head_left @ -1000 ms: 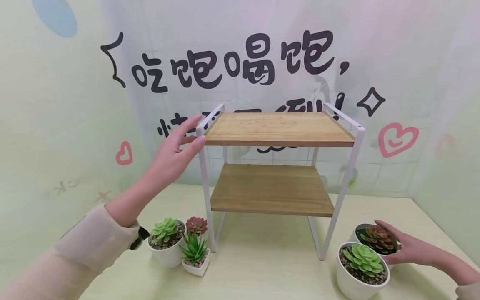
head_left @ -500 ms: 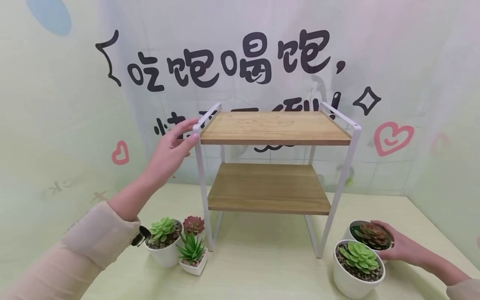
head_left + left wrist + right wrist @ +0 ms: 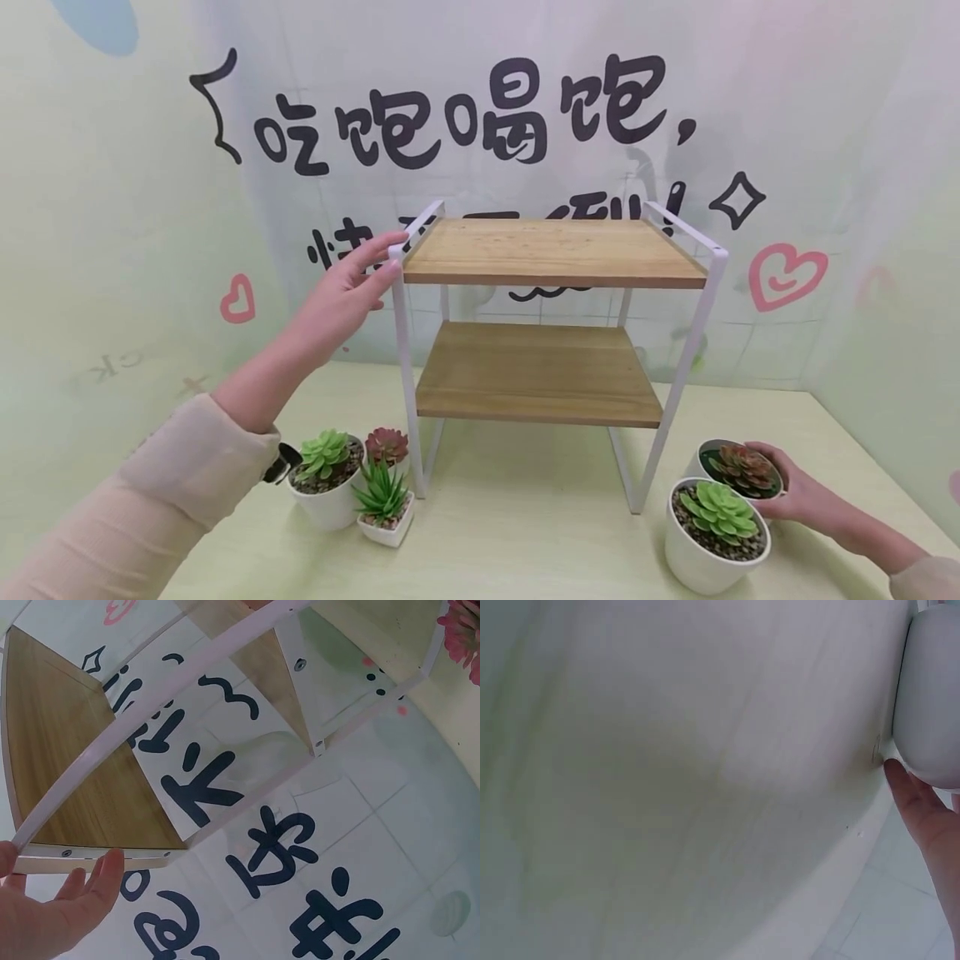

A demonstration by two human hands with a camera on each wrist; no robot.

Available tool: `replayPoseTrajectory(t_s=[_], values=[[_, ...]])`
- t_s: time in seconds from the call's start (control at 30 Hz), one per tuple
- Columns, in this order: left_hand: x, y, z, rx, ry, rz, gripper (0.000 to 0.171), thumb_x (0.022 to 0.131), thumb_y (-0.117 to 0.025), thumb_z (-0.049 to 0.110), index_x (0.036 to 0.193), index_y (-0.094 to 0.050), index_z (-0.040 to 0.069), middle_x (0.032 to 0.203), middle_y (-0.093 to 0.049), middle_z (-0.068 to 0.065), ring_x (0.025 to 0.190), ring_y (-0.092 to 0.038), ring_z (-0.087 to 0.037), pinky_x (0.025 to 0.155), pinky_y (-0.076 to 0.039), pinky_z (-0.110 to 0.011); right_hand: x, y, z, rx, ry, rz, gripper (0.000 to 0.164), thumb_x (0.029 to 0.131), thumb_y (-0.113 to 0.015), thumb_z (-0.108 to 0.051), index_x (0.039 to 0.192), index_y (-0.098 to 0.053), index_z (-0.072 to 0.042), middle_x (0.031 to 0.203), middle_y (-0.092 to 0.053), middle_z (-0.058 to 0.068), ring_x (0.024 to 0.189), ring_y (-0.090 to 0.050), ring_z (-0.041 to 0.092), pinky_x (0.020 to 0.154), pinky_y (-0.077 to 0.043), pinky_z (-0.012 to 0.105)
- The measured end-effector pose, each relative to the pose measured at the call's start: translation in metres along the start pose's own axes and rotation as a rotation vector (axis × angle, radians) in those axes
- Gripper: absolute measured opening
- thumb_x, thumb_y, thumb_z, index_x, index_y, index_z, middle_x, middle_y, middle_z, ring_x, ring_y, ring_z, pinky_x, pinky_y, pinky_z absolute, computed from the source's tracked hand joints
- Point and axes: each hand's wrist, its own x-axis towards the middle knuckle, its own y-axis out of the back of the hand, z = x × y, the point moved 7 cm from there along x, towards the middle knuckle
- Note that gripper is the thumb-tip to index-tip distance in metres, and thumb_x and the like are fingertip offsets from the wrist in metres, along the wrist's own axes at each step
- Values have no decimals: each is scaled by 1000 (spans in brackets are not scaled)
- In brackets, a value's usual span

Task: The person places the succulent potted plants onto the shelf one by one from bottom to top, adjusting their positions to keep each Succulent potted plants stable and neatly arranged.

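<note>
In the head view, a two-tier wooden shelf rack [image 3: 555, 250] with white metal side frames stands in the middle of the table. My left hand [image 3: 341, 292] holds its upper left front corner; the left wrist view shows the thumb and fingertips on the side rail [image 3: 142, 862]. At the right, my right hand [image 3: 806, 492] grips the white pot of a reddish-brown succulent [image 3: 742, 471] from its right side. A pot with a green succulent [image 3: 717, 512] stands in front of it and partly hides it. The right wrist view shows the fingers against the pot [image 3: 934, 697].
Left of the rack stand a green succulent pot [image 3: 326, 483], a red succulent [image 3: 387, 447] and a spiky green plant in a small square pot [image 3: 386, 517]. A printed cloth backdrop [image 3: 465, 50] hangs behind the pale table [image 3: 517, 550].
My left hand has settled its fingers and thumb onto the rack's corner. My right hand has closed more around the reddish succulent's pot, which sits slightly farther left. The head view has shifted a little.
</note>
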Motion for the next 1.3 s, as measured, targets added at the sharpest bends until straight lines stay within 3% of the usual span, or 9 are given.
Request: replayPoseTrajectory(t_s=[0.23, 0.43, 0.57, 0.7, 0.8, 0.9, 1.0, 1.2, 1.3], values=[[1, -2, -1, 24, -9, 5, 42, 98, -41, 29, 139, -35, 20, 138, -40, -15, 114, -48, -31, 83, -42, -41, -1, 3, 2, -84, -86, 4, 77, 65, -68, 10, 116, -36, -38, 101, -41, -36, 92, -40, -18, 71, -34, 7], [1, -5, 0, 25, 2, 11, 43, 98, -41, 29, 139, -33, 19, 139, -38, -15, 116, -47, -32, 83, -43, -41, -3, 6, 6, -168, -184, -10, 60, 68, -70, 2, 119, -39, -3, 100, -40, -34, 91, -39, -18, 70, -37, 12], [0, -6, 1, 19, 0, 16, 43, 98, -41, 29, 140, -33, 20, 138, -39, -15, 116, -47, -32, 84, -43, -41, -2, 6, 4, -163, -183, -20, 59, 70, -68, 2, 120, -38, 2, 100, -39, -37, 90, -41, -17, 71, -38, 13], [-1, -5, 2, 13, -9, 21, 43, 98, -41, 28, 139, -34, 20, 137, -41, -15, 116, -47, -33, 83, -42, -40, 0, 4, 4, -174, -252, -89, 66, 75, -67, -5, 128, -29, 9, 114, -51, -6, 90, -38, -19, 71, -40, 16], [-2, -4, 2, 12, -12, 29, 42, 98, -41, 28, 139, -34, 20, 137, -41, -15, 116, -48, -32, 81, -43, -38, 3, 3, 2, -190, -255, -98, 69, 74, -67, -4, 127, -28, 14, 113, -52, 7, 90, -38, -18, 71, -40, 17], [-2, -4, 0, 14, -14, 39, 42, 98, -41, 28, 139, -35, 20, 137, -41, -15, 116, -48, -31, 80, -44, -37, 4, 2, 1, -208, -239, -80, 69, 72, -69, -2, 126, -29, 14, 110, -53, 5, 90, -37, -19, 73, -41, 21], [-2, -3, -1, 18, -17, 46, 41, 98, -41, 28, 138, -35, 20, 137, -42, -15, 117, -48, -32, 79, -44, -38, 4, 0, 2, -229, -250, -84, 73, 72, -69, -3, 128, -27, 15, 114, -50, 25, 90, -32, -22, 73, -40, 24], [-1, -4, -1, 14, -19, 42, 42, 98, -40, 29, 139, -34, 20, 137, -41, -15, 119, -46, -32, 80, -44, -39, 3, 0, 3, -196, -237, -68, 70, 70, -70, 0, 124, -29, 15, 107, -51, -6, 91, -36, -20, 71, -36, 14], [-1, -5, -1, 7, -11, 37, 42, 98, -40, 29, 139, -34, 21, 137, -41, -15, 119, -45, -32, 81, -44, -39, 2, 1, 4, -192, -274, -87, 70, 72, -71, -4, 126, -29, 13, 111, -52, 2, 90, -38, -19, 71, -38, 15]])
